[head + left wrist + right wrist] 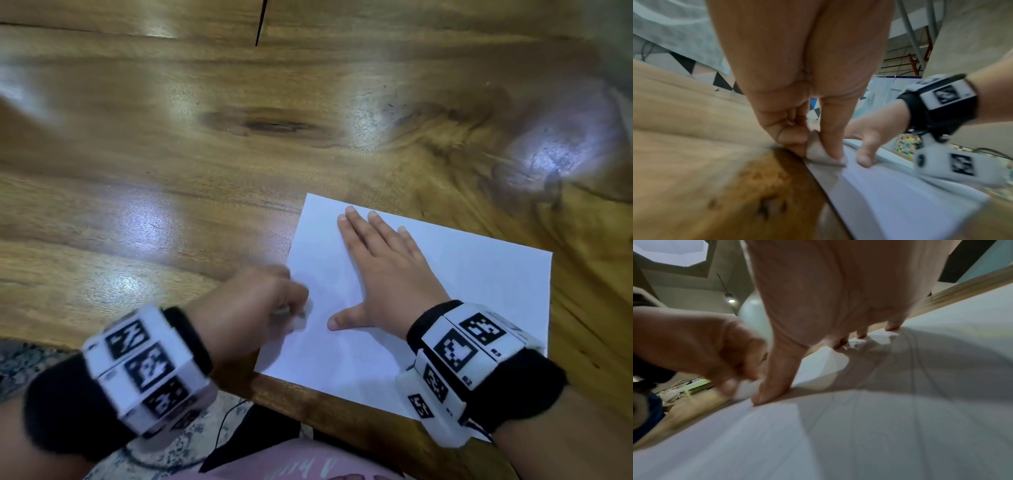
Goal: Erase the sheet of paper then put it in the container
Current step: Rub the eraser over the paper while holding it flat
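Note:
A white sheet of paper (462,294) lies on the wooden table (171,171) near its front edge. My right hand (380,270) presses flat on the sheet with straight, spread fingers. My left hand (270,301), blurred by motion, pinches a small white eraser (301,320) against the sheet's left edge. In the left wrist view the eraser (816,149) sits between thumb and fingers on the paper (900,194). The right wrist view shows the paper (859,434) with faint pencil lines and the eraser (746,390) beside my thumb. No container is in view.
Bare wooden table stretches far and left of the sheet. The table's front edge (308,404) runs just under the paper. Below it are a patterned rug (27,363), a dark cable (222,428) and pink clothing (291,462).

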### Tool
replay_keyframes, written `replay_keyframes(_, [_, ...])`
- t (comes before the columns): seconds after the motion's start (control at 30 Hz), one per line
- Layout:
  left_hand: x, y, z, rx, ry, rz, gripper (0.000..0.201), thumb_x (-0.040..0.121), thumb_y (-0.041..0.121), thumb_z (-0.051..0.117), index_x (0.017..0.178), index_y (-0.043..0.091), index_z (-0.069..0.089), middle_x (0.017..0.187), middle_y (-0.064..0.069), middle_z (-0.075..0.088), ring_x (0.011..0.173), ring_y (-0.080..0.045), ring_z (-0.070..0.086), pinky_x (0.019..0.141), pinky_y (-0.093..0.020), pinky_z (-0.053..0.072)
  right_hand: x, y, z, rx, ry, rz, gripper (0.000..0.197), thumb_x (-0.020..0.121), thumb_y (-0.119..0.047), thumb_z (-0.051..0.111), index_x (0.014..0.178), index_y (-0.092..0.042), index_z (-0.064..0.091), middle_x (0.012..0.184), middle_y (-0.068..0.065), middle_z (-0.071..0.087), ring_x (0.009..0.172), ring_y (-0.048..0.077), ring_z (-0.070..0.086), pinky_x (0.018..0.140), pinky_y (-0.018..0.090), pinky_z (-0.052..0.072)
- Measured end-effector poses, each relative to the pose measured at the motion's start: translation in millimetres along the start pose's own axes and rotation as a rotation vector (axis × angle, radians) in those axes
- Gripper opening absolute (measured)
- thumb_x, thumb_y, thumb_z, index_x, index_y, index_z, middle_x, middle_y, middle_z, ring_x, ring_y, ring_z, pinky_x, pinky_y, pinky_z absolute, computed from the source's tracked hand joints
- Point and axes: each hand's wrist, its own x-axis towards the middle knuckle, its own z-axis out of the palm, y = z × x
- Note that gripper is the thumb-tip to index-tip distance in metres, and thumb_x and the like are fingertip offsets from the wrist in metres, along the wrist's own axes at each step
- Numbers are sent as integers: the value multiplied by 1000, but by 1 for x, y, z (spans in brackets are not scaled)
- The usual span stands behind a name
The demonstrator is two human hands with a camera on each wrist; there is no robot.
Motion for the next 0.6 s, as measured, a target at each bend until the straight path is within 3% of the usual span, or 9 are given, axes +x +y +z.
replay_keyframes(0.07, [-10,-3,2,10,-103,2,11,75,24,64,71,26,54,68,12,46,62,3,45,57,-8,31,0,0,0,-2,3,-2,132,62,-71,67,145,-26,-25,152,-14,-31,142,11,-26,117,38,-13])
replay_keyframes(0.1, [-8,-4,0,6,-82,8,14,75,23,65,68,27,54,67,12,46,60,4,44,56,-10,31,0,0,0,-2,6,-2,132,62,-71,67,145,-26,-25,153,-14,-31,142,11,-26,117,38,-13])
replay_keyframes(0.17, [6,0,-8,21,83,13,14,75,25,67,66,28,56,66,11,45,59,-2,44,54,-14,28,0,0,1,1,13,-5,132,62,-71,67,146,-26,-25,153,-14,-30,142,11,-26,117,38,-13])
replay_keyframes(0.23, [22,3,-14,33,235,-26,7,76,21,68,73,19,62,73,1,50,66,-15,47,55,-16,30,0,0,1,3,16,-5,132,62,-70,67,146,-26,-25,153,-14,-30,142,11,-25,117,38,-13])
replay_keyframes(0.3, [23,-1,-9,51,280,-46,8,78,20,66,75,15,61,77,-3,52,71,-20,49,57,-24,35,0,0,1,1,10,-6,132,63,-70,67,145,-25,-25,153,-14,-31,142,11,-26,117,38,-13])
replay_keyframes(0.37, [7,-6,1,35,244,-15,16,80,24,64,68,21,55,70,3,49,65,-12,47,56,-23,33,0,0,0,1,11,-6,132,63,-70,67,145,-25,-25,153,-14,-31,142,11,-26,117,38,-14])
replay_keyframes(0.47, [-15,-7,7,-15,78,-17,18,78,25,67,72,25,49,63,16,41,62,5,45,55,-8,31,0,0,1,8,11,-6,132,63,-70,67,145,-26,-25,153,-14,-31,142,11,-26,117,38,-14])
replay_keyframes(0.53, [-10,-5,2,-23,47,-9,18,76,25,69,67,23,53,66,14,49,64,3,48,58,-6,33,0,0,1,12,10,-7,132,62,-70,67,145,-26,-25,152,-14,-31,142,11,-27,117,38,-14])
replay_keyframes(0.6, [6,2,-5,-22,105,-10,19,76,26,68,63,26,55,73,4,56,66,-7,51,58,-11,33,-1,0,1,15,12,-9,133,62,-70,67,145,-26,-26,152,-14,-31,141,11,-27,117,38,-14])
